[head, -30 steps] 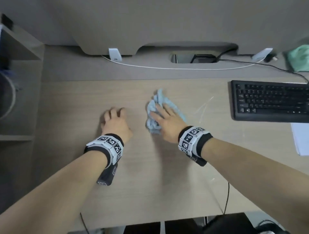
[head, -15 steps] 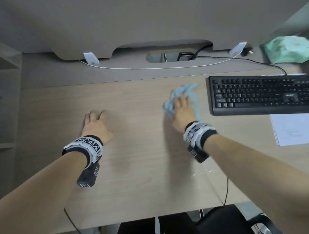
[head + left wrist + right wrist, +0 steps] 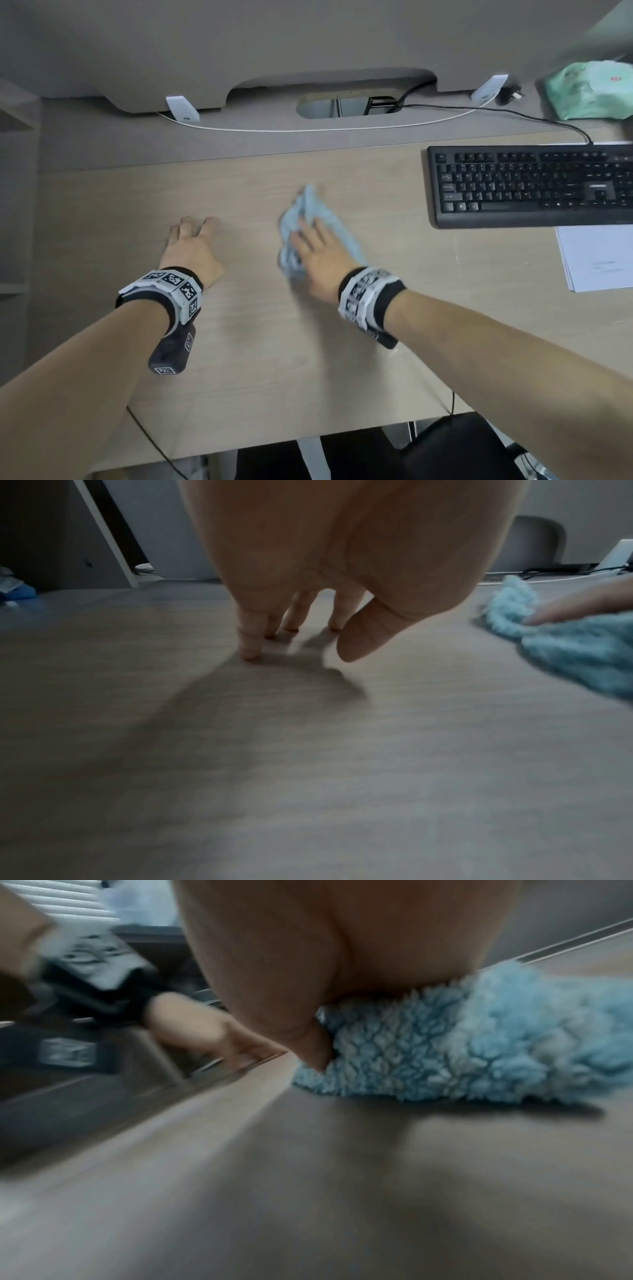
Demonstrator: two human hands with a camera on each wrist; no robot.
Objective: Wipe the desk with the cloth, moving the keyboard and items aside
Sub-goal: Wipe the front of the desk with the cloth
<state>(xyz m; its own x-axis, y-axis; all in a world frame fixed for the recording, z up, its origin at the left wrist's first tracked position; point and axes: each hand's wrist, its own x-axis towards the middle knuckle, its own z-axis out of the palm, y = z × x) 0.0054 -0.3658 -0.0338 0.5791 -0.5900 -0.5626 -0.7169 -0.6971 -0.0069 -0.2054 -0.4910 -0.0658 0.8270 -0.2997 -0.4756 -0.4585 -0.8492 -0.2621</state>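
Observation:
A fluffy light blue cloth (image 3: 320, 214) (image 3: 462, 1042) lies bunched on the wooden desk (image 3: 274, 359), left of the middle. My right hand (image 3: 311, 246) lies flat on top of it, fingers stretched forward and pressing it down; the thumb (image 3: 308, 1047) sits against the cloth's left edge. My left hand (image 3: 191, 240) is a hand's width to the left of the cloth, holding nothing, its fingertips (image 3: 250, 653) touching the bare desk. The black keyboard (image 3: 534, 185) sits at the right, apart from the cloth.
White papers (image 3: 599, 257) lie in front of the keyboard at the right edge. A green packet (image 3: 589, 90) sits at the back right. A white cable (image 3: 308, 129) and a black cable (image 3: 534, 114) run along the back by a cable cut-out (image 3: 342, 106).
My right hand swept the cloth right, up close to the keyboard, and has now drawn it back left toward the middle. The left hand stays planted on the desk.

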